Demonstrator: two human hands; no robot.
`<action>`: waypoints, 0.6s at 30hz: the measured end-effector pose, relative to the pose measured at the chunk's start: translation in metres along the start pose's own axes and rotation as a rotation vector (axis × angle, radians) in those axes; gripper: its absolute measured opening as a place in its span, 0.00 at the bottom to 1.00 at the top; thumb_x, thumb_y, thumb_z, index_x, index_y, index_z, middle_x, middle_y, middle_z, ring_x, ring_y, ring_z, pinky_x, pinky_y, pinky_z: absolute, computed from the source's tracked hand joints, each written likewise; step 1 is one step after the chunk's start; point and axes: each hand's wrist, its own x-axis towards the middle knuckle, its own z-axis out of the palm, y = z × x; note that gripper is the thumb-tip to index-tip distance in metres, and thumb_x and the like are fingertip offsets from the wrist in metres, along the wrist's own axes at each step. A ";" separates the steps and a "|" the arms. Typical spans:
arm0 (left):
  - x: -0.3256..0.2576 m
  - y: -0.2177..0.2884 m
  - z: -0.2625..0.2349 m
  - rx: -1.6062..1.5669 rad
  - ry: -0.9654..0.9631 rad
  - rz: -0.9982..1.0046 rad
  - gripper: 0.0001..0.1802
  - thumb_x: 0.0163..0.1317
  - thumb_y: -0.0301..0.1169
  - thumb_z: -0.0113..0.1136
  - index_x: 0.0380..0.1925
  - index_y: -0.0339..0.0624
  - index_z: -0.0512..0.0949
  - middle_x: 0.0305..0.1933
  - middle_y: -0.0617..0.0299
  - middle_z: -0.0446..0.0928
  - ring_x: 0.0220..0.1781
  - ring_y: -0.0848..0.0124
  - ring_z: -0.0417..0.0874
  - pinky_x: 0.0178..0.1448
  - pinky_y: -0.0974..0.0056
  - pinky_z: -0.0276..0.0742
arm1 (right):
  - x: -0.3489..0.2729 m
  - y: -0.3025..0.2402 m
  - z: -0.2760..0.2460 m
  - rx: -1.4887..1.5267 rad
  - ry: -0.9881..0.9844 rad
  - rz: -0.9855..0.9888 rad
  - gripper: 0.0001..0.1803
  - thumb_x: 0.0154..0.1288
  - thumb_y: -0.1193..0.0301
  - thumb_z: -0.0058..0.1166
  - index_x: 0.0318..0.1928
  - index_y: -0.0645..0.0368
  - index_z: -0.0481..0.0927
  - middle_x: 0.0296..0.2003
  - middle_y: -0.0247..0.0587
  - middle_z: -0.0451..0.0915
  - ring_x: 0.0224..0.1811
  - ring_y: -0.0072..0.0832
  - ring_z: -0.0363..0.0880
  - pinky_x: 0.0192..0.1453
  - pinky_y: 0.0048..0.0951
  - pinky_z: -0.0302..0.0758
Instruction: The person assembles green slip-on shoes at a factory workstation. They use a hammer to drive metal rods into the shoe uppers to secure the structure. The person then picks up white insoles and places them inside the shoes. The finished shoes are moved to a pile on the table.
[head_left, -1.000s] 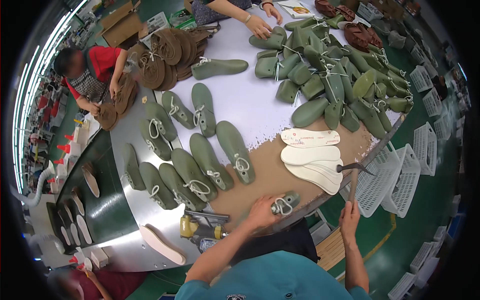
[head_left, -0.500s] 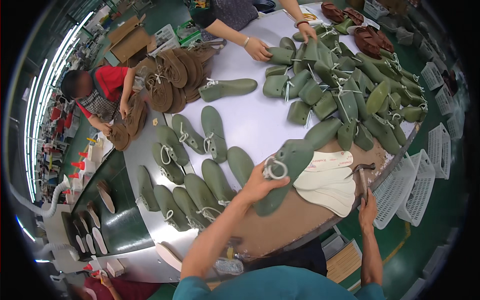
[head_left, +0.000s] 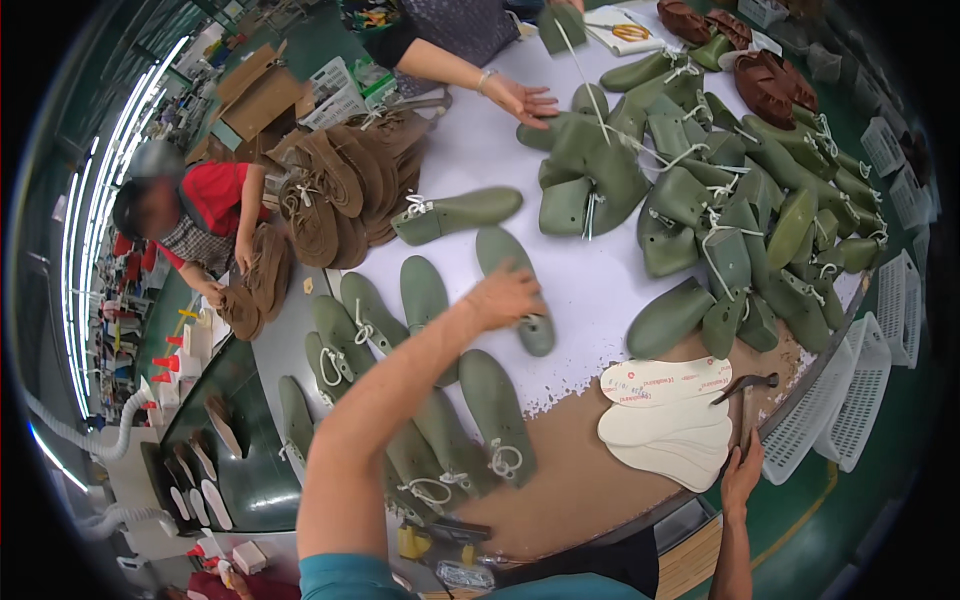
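Note:
My left hand (head_left: 505, 298), a little blurred, is closed over a green shoe last (head_left: 500, 250) with a looped white cord, above the white-covered part of the table. Whether the last rests on the table or is just above it I cannot tell. Below and left of it, several green lasts (head_left: 495, 400) lie in rows, part of them hidden behind my left forearm. At the table's near right edge, my right hand (head_left: 740, 478) is wrapped round the handle of a hammer (head_left: 746, 384). White insoles (head_left: 665, 435) are fanned out beside the hammer.
A heap of corded green lasts (head_left: 740, 240) covers the right of the table. Across from me a co-worker's hand (head_left: 520, 98) reaches toward it. Brown shoe uppers (head_left: 340, 180) are piled far left, near a person in red (head_left: 215, 195). White baskets (head_left: 850, 400) stand right.
My left hand has carried the last left and farther from me. The right hand keeps the hammer. Across the table, the co-worker has raised a last by its cord.

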 end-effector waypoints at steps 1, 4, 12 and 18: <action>-0.007 -0.019 0.000 0.050 0.036 0.029 0.27 0.57 0.31 0.67 0.57 0.70 0.82 0.67 0.65 0.74 0.74 0.56 0.69 0.79 0.39 0.60 | 0.000 0.003 0.005 -0.016 0.030 -0.005 0.28 0.74 0.79 0.52 0.72 0.62 0.69 0.57 0.63 0.75 0.60 0.60 0.73 0.66 0.50 0.69; -0.036 -0.058 -0.003 0.106 0.133 -0.037 0.22 0.59 0.31 0.65 0.53 0.70 0.86 0.73 0.70 0.71 0.78 0.56 0.66 0.79 0.39 0.61 | -0.003 0.017 0.014 -0.074 0.067 0.004 0.28 0.75 0.76 0.52 0.73 0.63 0.69 0.57 0.63 0.75 0.59 0.59 0.73 0.66 0.49 0.69; -0.037 -0.045 -0.028 0.284 0.068 -0.324 0.21 0.60 0.29 0.63 0.54 0.57 0.87 0.71 0.59 0.75 0.78 0.53 0.66 0.80 0.39 0.61 | 0.027 0.003 0.004 -0.113 0.089 0.024 0.24 0.74 0.72 0.55 0.67 0.63 0.74 0.57 0.65 0.74 0.60 0.59 0.73 0.67 0.48 0.69; 0.038 0.001 -0.026 -0.257 0.513 -0.434 0.32 0.63 0.37 0.68 0.67 0.42 0.75 0.71 0.45 0.72 0.74 0.47 0.70 0.76 0.47 0.67 | 0.054 -0.130 -0.013 0.188 0.057 -0.207 0.19 0.70 0.76 0.59 0.60 0.65 0.78 0.55 0.55 0.79 0.60 0.53 0.77 0.67 0.45 0.72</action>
